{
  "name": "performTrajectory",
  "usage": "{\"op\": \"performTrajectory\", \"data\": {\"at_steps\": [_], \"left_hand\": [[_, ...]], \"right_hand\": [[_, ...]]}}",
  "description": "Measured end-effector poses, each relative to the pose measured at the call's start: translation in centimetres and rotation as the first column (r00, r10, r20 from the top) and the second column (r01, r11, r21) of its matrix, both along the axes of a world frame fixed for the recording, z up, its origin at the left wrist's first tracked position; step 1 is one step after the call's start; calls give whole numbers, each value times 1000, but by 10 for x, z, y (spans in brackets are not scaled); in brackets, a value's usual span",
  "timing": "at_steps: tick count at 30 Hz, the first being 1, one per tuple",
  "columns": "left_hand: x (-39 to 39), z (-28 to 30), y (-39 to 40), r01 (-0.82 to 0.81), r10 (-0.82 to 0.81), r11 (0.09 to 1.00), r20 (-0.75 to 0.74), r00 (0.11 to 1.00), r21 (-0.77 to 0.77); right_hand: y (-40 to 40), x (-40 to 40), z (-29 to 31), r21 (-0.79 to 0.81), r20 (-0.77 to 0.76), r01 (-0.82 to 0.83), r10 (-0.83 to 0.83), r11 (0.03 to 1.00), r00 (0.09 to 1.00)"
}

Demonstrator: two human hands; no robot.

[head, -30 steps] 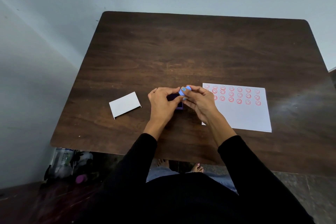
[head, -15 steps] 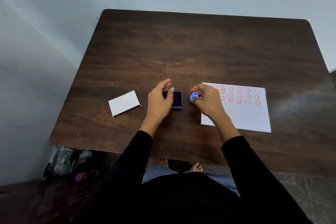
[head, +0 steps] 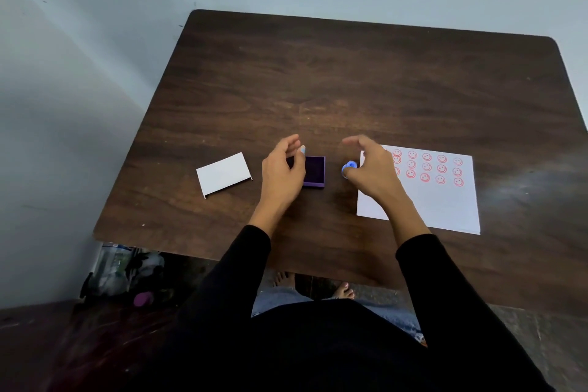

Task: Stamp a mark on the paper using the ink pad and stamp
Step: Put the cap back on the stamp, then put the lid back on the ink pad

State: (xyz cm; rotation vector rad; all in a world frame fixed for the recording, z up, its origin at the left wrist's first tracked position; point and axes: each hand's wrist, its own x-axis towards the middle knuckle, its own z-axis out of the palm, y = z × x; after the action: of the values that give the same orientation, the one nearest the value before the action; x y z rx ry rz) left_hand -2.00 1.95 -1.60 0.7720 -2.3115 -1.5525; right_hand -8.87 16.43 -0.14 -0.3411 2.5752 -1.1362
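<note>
A small blue stamp point(head: 349, 168) stands on the table just left of the white paper point(head: 436, 204), which carries rows of red smiley marks in its upper part. My right hand point(head: 374, 170) hovers over the paper's left edge with fingers spread, its thumb side right beside the stamp. The open purple ink pad point(head: 315, 171) lies between my hands. My left hand point(head: 282, 170) is held over the pad's left part with fingers apart, holding nothing and hiding that side of the pad.
A white rectangular lid point(head: 224, 173) lies left of the pad. The dark wooden table point(head: 350, 79) stretches far behind the hands. Bags and clutter point(head: 127, 274) sit on the floor under the table's front left corner.
My hands, joined over the pad one second ago, have drawn apart. The right hand carried the stamp right to the paper's edge and opened its fingers; the left hand lifted off the pad.
</note>
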Motion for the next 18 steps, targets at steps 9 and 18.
{"op": "performTrajectory", "data": {"at_steps": [9,18], "left_hand": [[40,6,-45,-432,430,900,-46,902,-55],[80,-12,-68,-517,520,853,195,831,-70]], "right_hand": [[-91,10,3,-57,-222,-143,127,988,967],[-146,77,-26,320,-208,-442,518,838,830]]}}
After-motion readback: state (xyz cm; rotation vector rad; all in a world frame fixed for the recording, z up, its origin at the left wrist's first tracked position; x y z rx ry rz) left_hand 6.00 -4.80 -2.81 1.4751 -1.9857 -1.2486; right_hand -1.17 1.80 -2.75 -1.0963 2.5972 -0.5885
